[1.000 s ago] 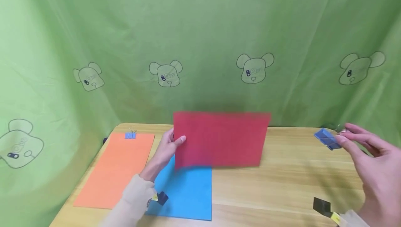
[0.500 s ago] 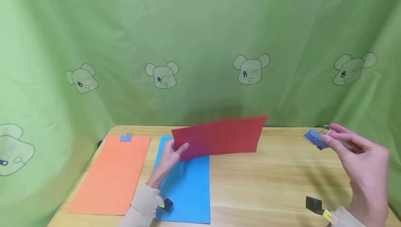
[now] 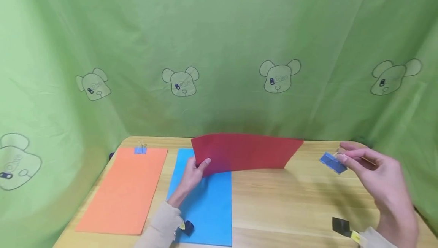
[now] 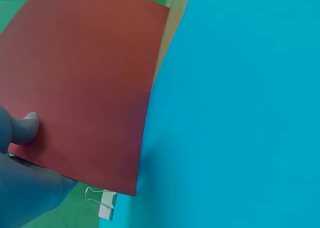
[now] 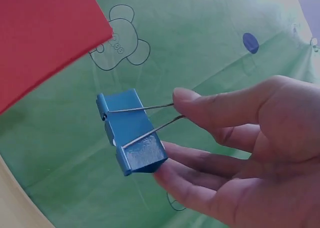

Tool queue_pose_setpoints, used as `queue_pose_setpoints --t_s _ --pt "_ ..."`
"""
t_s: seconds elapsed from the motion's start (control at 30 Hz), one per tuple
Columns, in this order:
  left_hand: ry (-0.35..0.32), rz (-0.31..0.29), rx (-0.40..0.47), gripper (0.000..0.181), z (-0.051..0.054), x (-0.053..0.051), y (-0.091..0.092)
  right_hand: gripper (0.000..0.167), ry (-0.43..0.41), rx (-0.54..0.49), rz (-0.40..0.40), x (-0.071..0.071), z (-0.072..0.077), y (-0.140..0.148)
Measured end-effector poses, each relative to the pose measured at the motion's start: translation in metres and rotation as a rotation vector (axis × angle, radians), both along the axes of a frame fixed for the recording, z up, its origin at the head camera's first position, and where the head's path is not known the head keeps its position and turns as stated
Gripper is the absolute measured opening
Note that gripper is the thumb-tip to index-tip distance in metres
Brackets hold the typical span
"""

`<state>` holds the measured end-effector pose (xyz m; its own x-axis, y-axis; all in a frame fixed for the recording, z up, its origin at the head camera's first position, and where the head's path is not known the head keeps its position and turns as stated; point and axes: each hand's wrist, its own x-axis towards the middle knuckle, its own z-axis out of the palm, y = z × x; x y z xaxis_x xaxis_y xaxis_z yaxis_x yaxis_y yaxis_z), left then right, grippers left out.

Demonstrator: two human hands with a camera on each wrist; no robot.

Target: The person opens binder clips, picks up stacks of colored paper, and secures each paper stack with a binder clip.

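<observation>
My left hand holds a red sheet of paper by its left end, thumb on the near face and fingers behind. Curved and raised, the sheet hangs over the far part of a blue sheet. In the left wrist view, a pale binder clip sits at the blue sheet's edge. My right hand pinches a blue binder clip in the air, right of the red sheet. The right wrist view shows thumb and fingers at the wire handles of this clip.
An orange sheet lies at the left of the wooden table, with a blue binder clip on its far edge. Behind the table hangs a green curtain printed with bear heads.
The red sheet has come down and tilted flatter, with my left hand slightly lower. My right hand has brought its binder clip leftward, nearer the red sheet.
</observation>
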<state>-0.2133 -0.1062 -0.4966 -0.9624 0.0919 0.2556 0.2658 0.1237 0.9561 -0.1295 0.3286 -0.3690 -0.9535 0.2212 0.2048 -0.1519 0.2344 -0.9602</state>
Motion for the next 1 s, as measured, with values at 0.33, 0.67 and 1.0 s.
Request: queue_pose_setpoints --t_s 0.33,0.67,1.0 --pt "-0.010 0.028 -0.004 0.010 0.009 0.006 -0.015 0.035 -0.029 -0.050 0.040 -0.003 -0.005 -0.001" --pt "-0.050 0.060 -0.011 0.015 0.015 0.005 -0.026 0.064 -0.131 0.608 0.042 -0.015 -0.019 0.003" --pt "-0.084 0.081 0.018 0.015 0.016 0.002 -0.027 0.072 -0.319 0.760 0.150 -0.029 -0.033 0.007"
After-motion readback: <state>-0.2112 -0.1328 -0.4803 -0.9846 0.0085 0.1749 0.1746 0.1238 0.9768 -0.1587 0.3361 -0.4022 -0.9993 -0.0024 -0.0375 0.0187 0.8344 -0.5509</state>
